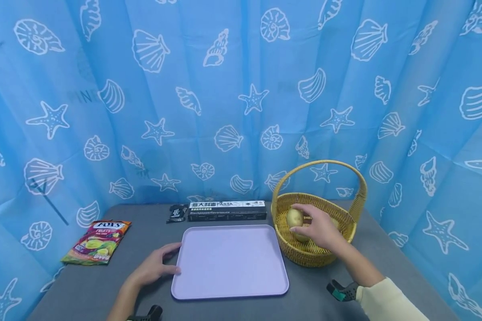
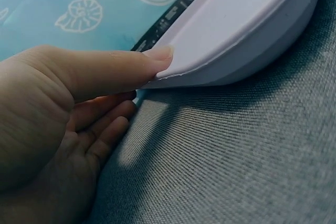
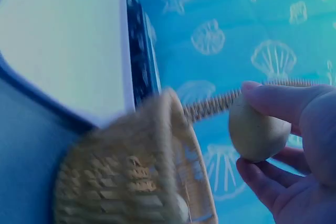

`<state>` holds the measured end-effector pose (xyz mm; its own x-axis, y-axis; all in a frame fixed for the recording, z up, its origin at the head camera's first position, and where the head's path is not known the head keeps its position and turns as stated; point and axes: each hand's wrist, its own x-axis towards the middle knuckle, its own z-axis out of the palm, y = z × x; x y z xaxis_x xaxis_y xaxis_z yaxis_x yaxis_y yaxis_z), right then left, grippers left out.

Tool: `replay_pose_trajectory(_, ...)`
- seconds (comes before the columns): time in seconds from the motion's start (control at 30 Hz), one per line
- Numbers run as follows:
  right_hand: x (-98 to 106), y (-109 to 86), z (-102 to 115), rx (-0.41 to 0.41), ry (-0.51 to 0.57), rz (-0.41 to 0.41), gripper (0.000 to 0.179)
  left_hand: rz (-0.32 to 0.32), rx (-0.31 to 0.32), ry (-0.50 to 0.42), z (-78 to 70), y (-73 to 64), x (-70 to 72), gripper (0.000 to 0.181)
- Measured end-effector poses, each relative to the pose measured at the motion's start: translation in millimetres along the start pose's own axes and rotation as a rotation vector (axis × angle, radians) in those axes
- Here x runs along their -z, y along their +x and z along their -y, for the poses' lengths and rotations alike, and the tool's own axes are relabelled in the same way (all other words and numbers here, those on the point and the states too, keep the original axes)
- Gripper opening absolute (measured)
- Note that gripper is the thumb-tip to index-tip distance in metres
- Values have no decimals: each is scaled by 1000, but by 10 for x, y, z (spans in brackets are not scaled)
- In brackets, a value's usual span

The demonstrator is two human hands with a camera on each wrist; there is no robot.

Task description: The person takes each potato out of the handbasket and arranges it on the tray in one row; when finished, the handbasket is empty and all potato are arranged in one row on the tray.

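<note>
A yellowish potato (image 1: 295, 218) is pinched between the thumb and fingers of my right hand (image 1: 319, 226), over the left part of the wicker basket (image 1: 305, 260). In the right wrist view the potato (image 3: 257, 129) is above the basket's rim (image 3: 168, 129). More potatoes lie inside the basket, partly hidden by the hand. My left hand (image 1: 154, 266) is at the left edge of the lilac tray (image 1: 230, 263). The left wrist view has the thumb (image 2: 152, 59) over the tray's rim (image 2: 210, 72), the other fingers curled lower beside the edge.
Behind the tray lies a black-and-white pasta box (image 1: 226, 211), with a small black packet (image 1: 177, 213) at its left end. A bag of Fox's fruit candy (image 1: 98, 243) lies on the grey table's left side. The basket's tall handle (image 1: 325, 162) arches up before a blue shell-patterned curtain (image 1: 241, 111).
</note>
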<state>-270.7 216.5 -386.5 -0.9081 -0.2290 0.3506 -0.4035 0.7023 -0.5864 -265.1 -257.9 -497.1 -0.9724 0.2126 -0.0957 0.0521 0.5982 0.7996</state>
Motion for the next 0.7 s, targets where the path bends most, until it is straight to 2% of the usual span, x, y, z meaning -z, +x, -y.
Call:
replay_pose_trajectory(0.2,-207,-110,202,58,92,-29,60,0,3,15,4,10,-12,84)
replay_pose_trajectory(0.4,-519,-107,412,58,143,-14,65,1,-9,6,1,-3,-2,82)
replay_pose_trajectory(0.6,-939,-34,592,135,178,90,63,3,-11,11,-3,-16,6,82)
replay_pose_trajectory(0.7,-1141,17,666,137,188,156,64,5,-7,0,-19,-16,8,83)
